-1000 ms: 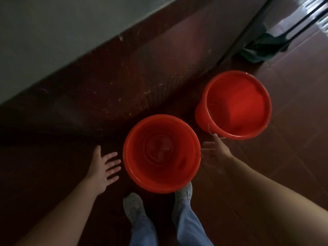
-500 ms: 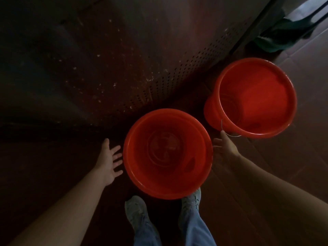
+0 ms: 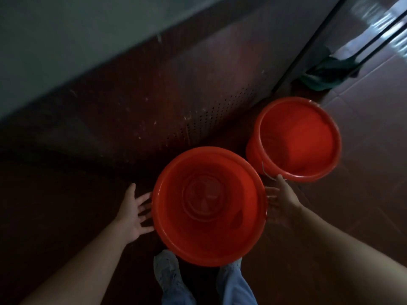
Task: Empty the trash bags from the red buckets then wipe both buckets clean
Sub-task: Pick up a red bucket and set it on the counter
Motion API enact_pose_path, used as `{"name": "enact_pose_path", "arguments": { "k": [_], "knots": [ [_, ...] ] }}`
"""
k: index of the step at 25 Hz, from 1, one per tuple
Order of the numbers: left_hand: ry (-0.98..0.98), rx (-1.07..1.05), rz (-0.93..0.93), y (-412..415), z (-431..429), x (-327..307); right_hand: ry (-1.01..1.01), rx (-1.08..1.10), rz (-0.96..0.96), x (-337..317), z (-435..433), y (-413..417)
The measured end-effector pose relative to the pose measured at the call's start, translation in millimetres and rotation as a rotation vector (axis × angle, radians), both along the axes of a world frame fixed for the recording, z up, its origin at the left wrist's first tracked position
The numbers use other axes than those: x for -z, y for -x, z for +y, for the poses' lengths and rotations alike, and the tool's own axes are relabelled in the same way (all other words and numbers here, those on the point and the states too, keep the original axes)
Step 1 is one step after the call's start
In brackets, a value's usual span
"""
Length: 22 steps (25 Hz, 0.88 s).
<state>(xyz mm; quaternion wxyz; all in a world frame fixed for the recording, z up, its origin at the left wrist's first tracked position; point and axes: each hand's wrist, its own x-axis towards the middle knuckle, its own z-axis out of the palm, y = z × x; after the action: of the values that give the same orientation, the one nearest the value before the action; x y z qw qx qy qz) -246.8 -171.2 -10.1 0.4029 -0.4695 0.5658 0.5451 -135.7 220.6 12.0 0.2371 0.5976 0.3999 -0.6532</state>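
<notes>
Red plastic all round: the near bucket [image 3: 242,190] sits right between my two hands, and the second bucket [image 3: 295,137] is just past the right hand [image 3: 284,201], thumb side. No bag shows in either, so I'd guess only wiping is left, if that.

Both hands are spread flat with nothing gripped. The left hand [image 3: 132,210] has fingertips at the near rim; whether they actually touch, can't tell.

What could go wrong, I reckon:
- Those walls look smooth, glossy and tapered, so squeezing with flat palms could let the bucket slide down, and my shoes [image 3: 167,274] are directly below.
- The thin wire handle [image 3: 264,170] on the second bucket curves out beside the right thumb. Snag it and that bucket tips.
- It's dim, so grime in the moulded rings on the round base is easy to miss.

The floor tiles [image 3: 363,194] beyond the right hand look shiny, maybe slick.
</notes>
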Motion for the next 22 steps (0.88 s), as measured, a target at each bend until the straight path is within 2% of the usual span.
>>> {"name": "enact_pose_path", "arguments": {
  "k": [2,7,13,22],
  "knots": [
    [-0.022,-0.005,0.008,-5,-1,-53,-0.007,-0.004,0.004,-57,6,-2],
    [-0.105,0.011,0.049,-27,5,-232,-0.036,-0.029,0.050,-233,13,-24],
    [-0.180,0.125,0.137,-56,-6,-417,-0.126,-0.085,0.122,-402,1,-57],
    [-0.148,0.202,0.293,-74,-55,-612,-0.308,-0.293,0.196,-590,-40,-65]
  ]
}}
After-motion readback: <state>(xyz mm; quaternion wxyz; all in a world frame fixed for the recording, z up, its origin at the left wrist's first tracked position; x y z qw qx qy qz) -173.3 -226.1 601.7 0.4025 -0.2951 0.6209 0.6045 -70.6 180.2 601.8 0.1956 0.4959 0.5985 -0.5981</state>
